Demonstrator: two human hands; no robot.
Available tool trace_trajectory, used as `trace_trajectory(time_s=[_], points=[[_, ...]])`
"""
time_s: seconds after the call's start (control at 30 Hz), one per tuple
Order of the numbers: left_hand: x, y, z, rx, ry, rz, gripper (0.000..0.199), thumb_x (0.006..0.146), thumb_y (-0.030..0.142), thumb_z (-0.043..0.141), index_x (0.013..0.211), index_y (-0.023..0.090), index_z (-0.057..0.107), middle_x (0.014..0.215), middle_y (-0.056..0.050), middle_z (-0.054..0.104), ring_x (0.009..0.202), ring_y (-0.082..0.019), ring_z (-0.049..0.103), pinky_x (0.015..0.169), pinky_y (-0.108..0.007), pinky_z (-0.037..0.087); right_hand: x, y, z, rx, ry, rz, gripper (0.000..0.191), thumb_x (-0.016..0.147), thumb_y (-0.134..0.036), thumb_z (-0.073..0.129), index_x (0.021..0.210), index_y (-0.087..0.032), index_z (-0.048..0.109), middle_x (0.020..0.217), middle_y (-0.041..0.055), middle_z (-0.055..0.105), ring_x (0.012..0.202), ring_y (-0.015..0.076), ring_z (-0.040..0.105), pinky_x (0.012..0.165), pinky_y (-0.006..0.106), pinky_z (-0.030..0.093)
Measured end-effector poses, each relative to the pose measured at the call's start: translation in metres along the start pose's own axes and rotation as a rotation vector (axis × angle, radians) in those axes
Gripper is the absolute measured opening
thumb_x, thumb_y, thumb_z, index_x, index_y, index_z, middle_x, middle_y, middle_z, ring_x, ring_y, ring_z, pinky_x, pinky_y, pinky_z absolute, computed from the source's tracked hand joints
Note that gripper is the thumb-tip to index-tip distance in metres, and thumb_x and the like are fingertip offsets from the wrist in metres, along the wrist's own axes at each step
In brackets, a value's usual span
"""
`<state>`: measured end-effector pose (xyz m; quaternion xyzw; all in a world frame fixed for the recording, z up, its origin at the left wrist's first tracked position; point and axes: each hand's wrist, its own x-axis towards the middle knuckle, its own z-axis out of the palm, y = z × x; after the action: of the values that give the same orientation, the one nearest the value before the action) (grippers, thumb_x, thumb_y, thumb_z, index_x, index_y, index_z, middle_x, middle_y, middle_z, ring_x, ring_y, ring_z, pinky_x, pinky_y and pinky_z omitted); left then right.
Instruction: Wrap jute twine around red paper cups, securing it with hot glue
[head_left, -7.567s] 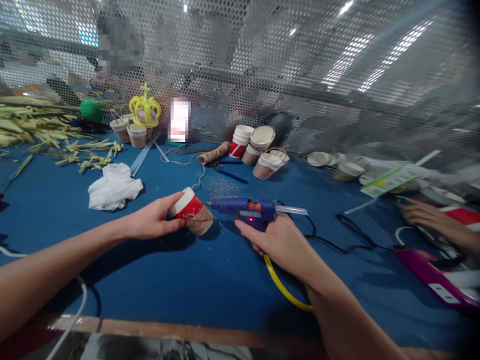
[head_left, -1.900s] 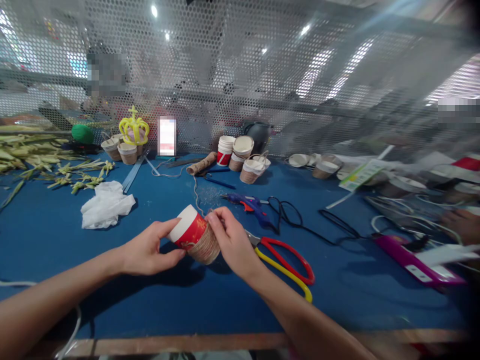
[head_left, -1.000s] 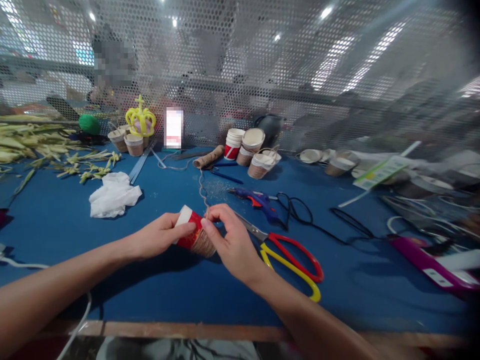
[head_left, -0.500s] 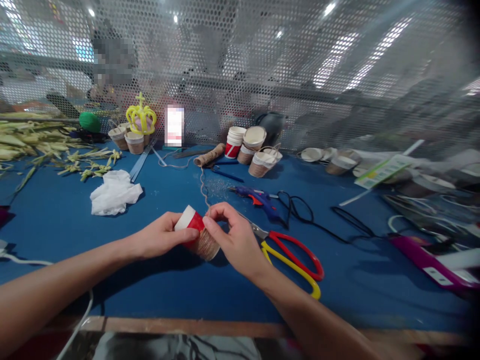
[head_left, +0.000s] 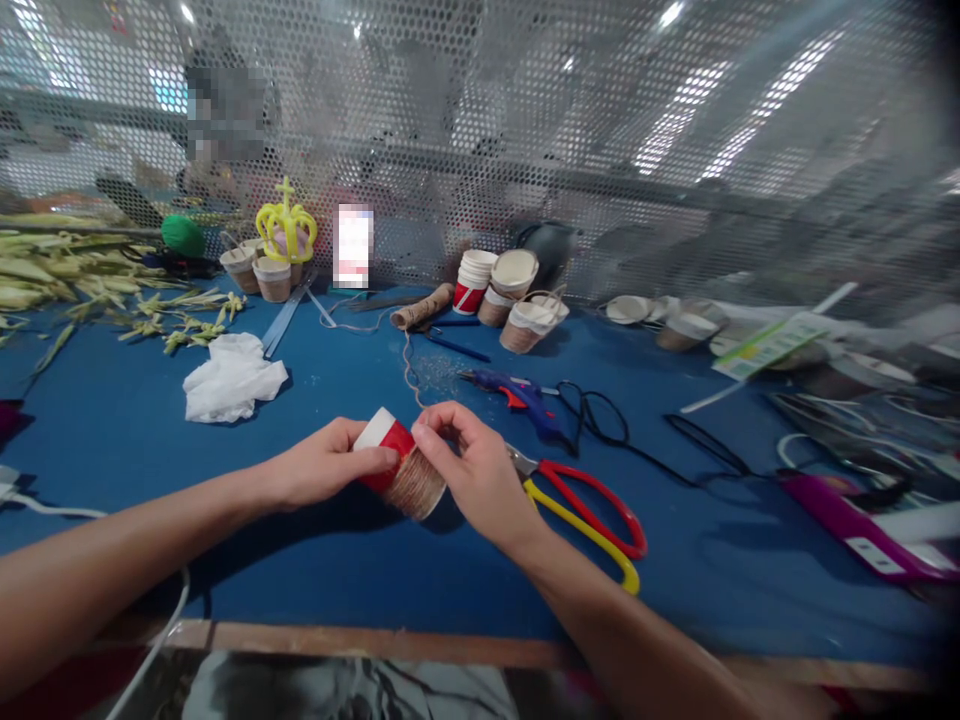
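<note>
A red and white paper cup (head_left: 400, 436) lies tilted in my left hand (head_left: 328, 461), whose thumb presses along its side. Brown twine (head_left: 416, 485) is wound in tight rows around the lower part of the cup. My right hand (head_left: 474, 462) pinches the loose strand of twine (head_left: 408, 365) at the cup's far side, thumb against fingers. That strand runs back across the table to a roll of twine (head_left: 422, 307). Scissors (head_left: 589, 510) with one red and one yellow handle lie by my right wrist, their blades partly hidden behind the hand.
A blue glue gun (head_left: 519, 400) with a black cord lies beyond the scissors. Crumpled white tissue (head_left: 233, 378) is at left. Twine-wrapped cups (head_left: 528, 325), a yellow crown (head_left: 286, 222) and a phone (head_left: 352, 245) stand along the perforated metal screen (head_left: 420, 120). Dry husks (head_left: 45, 265) are heaped far left.
My right hand has shifted slightly right along the cup with the strand. The cup has turned a little, showing more of the wound twine. My left hand keeps its hold.
</note>
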<state>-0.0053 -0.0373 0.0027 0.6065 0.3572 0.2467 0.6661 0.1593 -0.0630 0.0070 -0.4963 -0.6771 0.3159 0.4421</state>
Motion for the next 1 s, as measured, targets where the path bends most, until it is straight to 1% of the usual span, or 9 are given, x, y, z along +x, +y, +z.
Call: trace_trajectory(time_s=[0.1, 0.23, 0.43, 0.57, 0.7, 0.77, 0.83, 0.9, 1.0], points=[[0.000, -0.001, 0.000, -0.017, -0.022, 0.011, 0.018, 0.070, 0.028, 0.055, 0.070, 0.010, 0.058, 0.062, 0.000, 0.056, 0.058, -0.010, 0.045, 0.063, -0.025, 0.036, 0.002, 0.002, 0.000, -0.040, 0.019, 0.038, 0.013, 0.078, -0.027, 0.050, 0.069, -0.019, 0.047, 0.073, 0.0016, 0.054, 0.072, 0.0143, 0.052, 0.071, 0.030, 0.042], [0.001, -0.002, -0.002, -0.045, -0.024, 0.015, 0.017, 0.071, 0.026, 0.055, 0.073, 0.010, 0.060, 0.066, -0.001, 0.060, 0.060, -0.010, 0.047, 0.066, -0.025, 0.037, 0.005, 0.009, -0.003, -0.100, 0.068, 0.087, 0.017, 0.081, -0.033, 0.046, 0.084, -0.017, 0.052, 0.087, 0.0068, 0.059, 0.082, 0.0176, 0.055, 0.077, 0.035, 0.041], [0.001, -0.002, -0.004, -0.094, -0.018, 0.032, 0.015, 0.070, 0.026, 0.058, 0.073, 0.011, 0.062, 0.065, 0.000, 0.062, 0.059, -0.010, 0.048, 0.064, -0.024, 0.039, 0.007, 0.013, -0.010, -0.280, 0.136, -0.074, 0.021, 0.084, -0.032, 0.041, 0.081, -0.017, 0.056, 0.108, 0.0122, 0.053, 0.107, 0.0207, 0.046, 0.093, 0.039, 0.032], [0.003, -0.003, -0.005, -0.178, 0.041, -0.018, 0.014, 0.068, 0.024, 0.060, 0.071, 0.011, 0.063, 0.062, 0.000, 0.062, 0.056, -0.009, 0.049, 0.058, -0.022, 0.038, 0.007, 0.008, -0.014, -0.329, 0.260, -0.199, 0.014, 0.083, -0.026, 0.043, 0.082, -0.017, 0.055, 0.102, 0.0110, 0.053, 0.101, 0.0187, 0.048, 0.087, 0.035, 0.037], [0.005, -0.002, -0.006, -0.310, 0.118, -0.071, 0.017, 0.067, 0.024, 0.061, 0.074, 0.008, 0.062, 0.062, -0.003, 0.062, 0.055, -0.009, 0.051, 0.055, -0.020, 0.037, 0.006, 0.003, -0.017, -0.351, 0.344, -0.188, 0.013, 0.082, -0.026, 0.045, 0.076, -0.018, 0.053, 0.081, 0.0061, 0.055, 0.078, 0.0161, 0.052, 0.068, 0.030, 0.042], [0.006, -0.002, -0.006, -0.349, 0.136, -0.080, 0.020, 0.067, 0.025, 0.061, 0.076, 0.007, 0.063, 0.064, -0.004, 0.063, 0.056, -0.010, 0.052, 0.055, -0.020, 0.038, 0.006, 0.003, -0.017, -0.347, 0.295, -0.156, 0.017, 0.083, -0.028, 0.045, 0.070, -0.018, 0.052, 0.074, 0.0041, 0.055, 0.070, 0.0151, 0.051, 0.065, 0.029, 0.042], [0.006, -0.001, -0.006, -0.369, 0.145, -0.083, 0.020, 0.067, 0.025, 0.062, 0.076, 0.008, 0.063, 0.063, -0.004, 0.064, 0.056, -0.010, 0.053, 0.056, -0.019, 0.038, 0.006, 0.005, -0.016, -0.336, 0.183, -0.127, 0.023, 0.084, -0.030, 0.042, 0.069, -0.018, 0.054, 0.075, 0.0050, 0.057, 0.073, 0.0157, 0.053, 0.070, 0.031, 0.042], [0.006, -0.001, -0.006, -0.376, 0.144, -0.087, 0.016, 0.067, 0.024, 0.061, 0.073, 0.009, 0.064, 0.061, -0.002, 0.063, 0.054, -0.009, 0.052, 0.056, -0.019, 0.037, 0.007, 0.010, -0.014, -0.352, 0.097, -0.096, 0.026, 0.084, -0.033, 0.040, 0.075, -0.016, 0.058, 0.087, 0.0085, 0.060, 0.085, 0.0185, 0.054, 0.079, 0.035, 0.041], [0.005, -0.001, -0.006, -0.380, 0.138, -0.091, 0.012, 0.068, 0.022, 0.060, 0.069, 0.011, 0.064, 0.057, 0.000, 0.063, 0.051, -0.008, 0.050, 0.056, -0.019, 0.037, 0.007, 0.015, -0.012, -0.402, 0.071, -0.066, 0.032, 0.084, -0.039, 0.038, 0.088, -0.016, 0.060, 0.107, 0.0126, 0.055, 0.104, 0.0230, 0.048, 0.091, 0.043, 0.034]])
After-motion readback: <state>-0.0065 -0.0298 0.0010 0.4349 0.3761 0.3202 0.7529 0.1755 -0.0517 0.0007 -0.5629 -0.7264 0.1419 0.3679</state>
